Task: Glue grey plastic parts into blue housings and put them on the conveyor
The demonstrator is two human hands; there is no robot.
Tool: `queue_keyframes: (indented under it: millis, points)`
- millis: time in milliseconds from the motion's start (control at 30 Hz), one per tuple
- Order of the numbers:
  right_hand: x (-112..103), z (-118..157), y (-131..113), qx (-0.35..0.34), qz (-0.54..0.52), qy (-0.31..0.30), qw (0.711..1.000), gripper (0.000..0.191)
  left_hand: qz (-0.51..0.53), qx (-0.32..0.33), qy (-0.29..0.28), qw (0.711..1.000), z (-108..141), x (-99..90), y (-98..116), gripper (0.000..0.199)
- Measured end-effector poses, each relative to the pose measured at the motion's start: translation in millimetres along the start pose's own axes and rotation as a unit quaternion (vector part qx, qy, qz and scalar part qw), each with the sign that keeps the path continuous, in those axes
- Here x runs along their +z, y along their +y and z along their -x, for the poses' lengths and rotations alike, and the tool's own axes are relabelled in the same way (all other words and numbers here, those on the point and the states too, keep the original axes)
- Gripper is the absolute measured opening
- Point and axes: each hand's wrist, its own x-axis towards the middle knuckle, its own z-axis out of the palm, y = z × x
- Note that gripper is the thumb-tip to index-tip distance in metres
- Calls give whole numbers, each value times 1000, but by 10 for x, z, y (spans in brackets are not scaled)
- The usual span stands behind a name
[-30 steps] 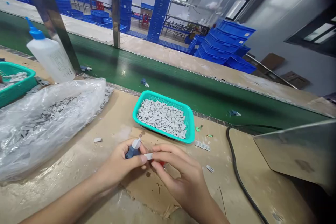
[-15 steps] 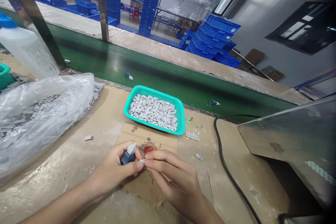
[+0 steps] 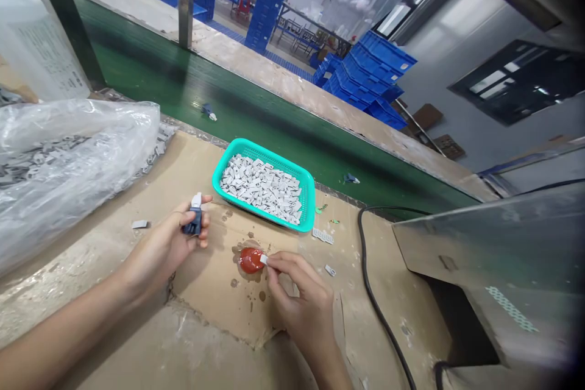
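My left hand (image 3: pixel 176 237) is closed around a dark blue plastic part (image 3: pixel 192 221) topped by a light grey tip (image 3: pixel 196 200). Between the thumb and fingers of my right hand (image 3: pixel 299 292) is a small light grey plastic piece (image 3: pixel 264 259). That piece is at the right edge of a glossy red blob (image 3: pixel 250 261) on the cardboard; whether it touches the blob I cannot tell. Wet brown spots surround the blob. Beyond both hands stands a turquoise basket (image 3: pixel 309 207) holding many small grey pieces (image 3: pixel 260 189).
On the left lie a clear plastic bag (image 3: pixel 91 177) of grey parts and a white bottle (image 3: pixel 41 42). A black cable (image 3: pixel 365 256) runs beside a metal box (image 3: pixel 479 256) at right. The green belt (image 3: pixel 150 70) carries two blue parts. Loose grey pieces lie on the table.
My hands have moved apart. The left, with the blue part, went left and up; the right brought the small grey piece to the red blob, now uncovered. The view has shifted slightly.
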Motion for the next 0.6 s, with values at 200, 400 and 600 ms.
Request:
queue_keyframes:
  millis: [200,400,600]
  points:
    - [43,-8,13,-27,18,-4,999,15,0,-23,-48,999,-7,-12,-44,28]
    - [-20,-15,-24,-60,45,30,997,15,-36,-51,-94,994,9,-40,-44,35]
    - [-77,-73,-42,-99,64,44,992,13,-9,-43,-148,988,25,8,-38,30]
